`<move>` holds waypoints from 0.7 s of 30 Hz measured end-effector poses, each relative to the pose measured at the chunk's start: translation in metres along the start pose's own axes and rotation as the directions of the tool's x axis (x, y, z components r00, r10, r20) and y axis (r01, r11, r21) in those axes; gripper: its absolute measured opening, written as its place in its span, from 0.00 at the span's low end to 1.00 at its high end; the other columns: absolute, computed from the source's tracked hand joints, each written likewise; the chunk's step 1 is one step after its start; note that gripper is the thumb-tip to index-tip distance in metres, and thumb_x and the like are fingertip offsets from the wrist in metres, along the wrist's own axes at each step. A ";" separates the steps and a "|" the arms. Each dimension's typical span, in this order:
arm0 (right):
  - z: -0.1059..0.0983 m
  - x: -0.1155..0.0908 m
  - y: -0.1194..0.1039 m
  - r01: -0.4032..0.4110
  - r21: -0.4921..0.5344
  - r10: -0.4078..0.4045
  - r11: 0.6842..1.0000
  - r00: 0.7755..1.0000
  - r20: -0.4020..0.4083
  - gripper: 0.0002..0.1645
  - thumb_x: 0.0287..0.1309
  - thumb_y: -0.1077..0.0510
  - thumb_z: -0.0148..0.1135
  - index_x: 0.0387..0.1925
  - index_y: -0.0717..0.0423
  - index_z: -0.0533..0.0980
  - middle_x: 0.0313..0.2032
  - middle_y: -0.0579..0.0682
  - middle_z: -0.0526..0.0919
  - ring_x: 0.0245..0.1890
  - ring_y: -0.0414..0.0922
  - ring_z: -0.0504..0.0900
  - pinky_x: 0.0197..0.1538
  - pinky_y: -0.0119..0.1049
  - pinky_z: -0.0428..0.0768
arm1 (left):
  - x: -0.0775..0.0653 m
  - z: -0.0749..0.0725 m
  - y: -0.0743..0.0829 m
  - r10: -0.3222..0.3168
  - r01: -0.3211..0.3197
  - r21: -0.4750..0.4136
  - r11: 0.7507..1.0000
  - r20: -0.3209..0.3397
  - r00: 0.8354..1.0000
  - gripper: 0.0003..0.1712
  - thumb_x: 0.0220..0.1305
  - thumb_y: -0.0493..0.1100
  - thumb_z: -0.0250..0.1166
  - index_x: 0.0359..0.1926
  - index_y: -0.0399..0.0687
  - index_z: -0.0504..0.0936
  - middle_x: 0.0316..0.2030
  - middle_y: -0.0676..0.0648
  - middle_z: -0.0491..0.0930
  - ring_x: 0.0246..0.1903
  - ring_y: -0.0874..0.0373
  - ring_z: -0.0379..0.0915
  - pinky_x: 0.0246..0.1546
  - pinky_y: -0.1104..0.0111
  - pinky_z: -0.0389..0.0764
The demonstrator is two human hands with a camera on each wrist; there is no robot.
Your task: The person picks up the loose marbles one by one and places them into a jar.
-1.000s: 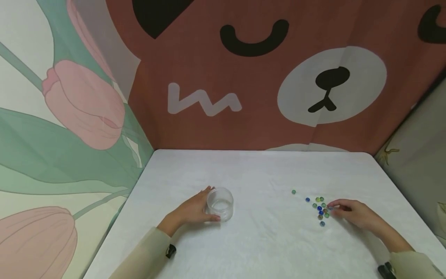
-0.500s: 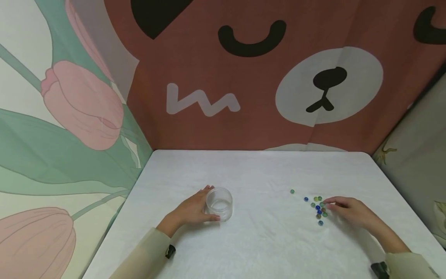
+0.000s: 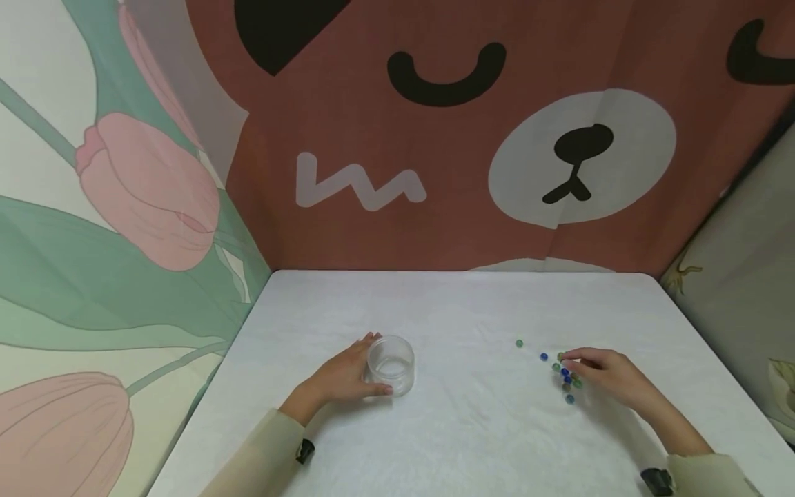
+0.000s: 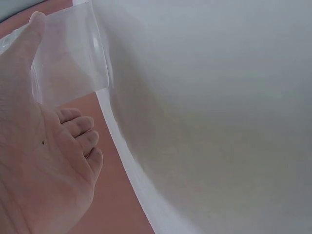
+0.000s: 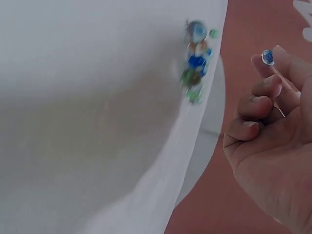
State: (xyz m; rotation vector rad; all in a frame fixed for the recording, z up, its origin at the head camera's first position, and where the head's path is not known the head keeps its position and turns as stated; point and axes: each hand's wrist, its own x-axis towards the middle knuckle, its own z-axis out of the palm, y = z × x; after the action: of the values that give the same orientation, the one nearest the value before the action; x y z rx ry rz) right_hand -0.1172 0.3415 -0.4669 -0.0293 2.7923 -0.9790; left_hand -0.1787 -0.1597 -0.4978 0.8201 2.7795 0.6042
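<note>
My left hand [image 3: 338, 375] holds a small clear jar [image 3: 400, 378] from its left side, thumb at the front and fingers behind. In the left wrist view the jar's transparent wall [image 4: 73, 56] shows beside the thumb, and nothing is visible inside it. My right hand [image 3: 617, 376] pinches a clear marble with blue in it [image 5: 267, 57] between thumb and forefinger, the other fingers curled. It hangs just over a loose cluster of blue, green and brownish marbles [image 3: 566, 379], hiding some of them in the head view.
A green marble [image 3: 519, 343] lies apart to the left of the cluster, with a blue marble [image 3: 544, 357] nearer. White cloth covers the table [image 3: 459, 428]. A brown bear-print curtain [image 3: 373, 235] hangs behind, and a tulip-print one [image 3: 155, 193] on the left.
My right hand has moved left across the marbles and lifted a little, with a marble between its fingertips. The left hand and the jar stay in place.
</note>
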 end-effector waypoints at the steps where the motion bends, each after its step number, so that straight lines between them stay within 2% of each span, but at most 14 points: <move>1: 0.001 0.000 -0.003 0.007 0.010 -0.007 1.000 1.000 0.001 0.27 0.70 0.40 0.60 0.55 0.57 0.83 0.43 0.52 0.85 0.38 0.45 0.73 0.36 0.35 0.74 | 0.000 0.001 0.000 0.001 -0.001 0.000 1.000 -0.003 1.000 0.64 0.52 0.77 0.68 0.79 0.46 0.57 0.77 0.41 0.57 0.77 0.48 0.49 0.74 0.51 0.61; 4: 0.006 0.000 -0.011 0.037 0.035 -0.037 0.999 0.999 -0.003 0.27 0.70 0.40 0.59 0.55 0.56 0.83 0.38 0.49 0.83 0.35 0.43 0.71 0.33 0.34 0.72 | 0.000 0.001 0.000 0.000 0.000 -0.007 1.000 -0.009 1.000 0.64 0.52 0.78 0.67 0.79 0.47 0.57 0.77 0.41 0.58 0.77 0.47 0.50 0.73 0.50 0.62; 15: 0.019 0.002 -0.038 0.120 0.083 -0.114 0.989 0.991 -0.067 0.24 0.69 0.42 0.62 0.53 0.55 0.83 0.25 0.47 0.74 0.26 0.39 0.69 0.28 0.33 0.70 | -0.002 0.000 0.003 -0.003 0.003 -0.024 1.000 -0.005 1.000 0.64 0.52 0.77 0.67 0.78 0.44 0.58 0.76 0.40 0.59 0.77 0.45 0.51 0.72 0.49 0.64; 21: 0.025 0.003 -0.047 0.131 0.110 -0.122 0.985 0.989 -0.082 0.25 0.69 0.40 0.62 0.53 0.55 0.83 0.25 0.46 0.73 0.26 0.40 0.70 0.27 0.33 0.70 | -0.002 0.000 0.003 -0.011 0.011 -0.009 1.000 0.011 1.000 0.63 0.52 0.79 0.66 0.78 0.47 0.59 0.77 0.41 0.58 0.77 0.47 0.50 0.72 0.50 0.63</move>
State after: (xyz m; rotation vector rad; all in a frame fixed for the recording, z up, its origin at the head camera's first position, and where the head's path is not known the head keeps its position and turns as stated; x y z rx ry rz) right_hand -0.1177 0.2891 -0.4578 -0.1600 2.8257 -1.1928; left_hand -0.1759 -0.1585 -0.4962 0.8034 2.7680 0.6080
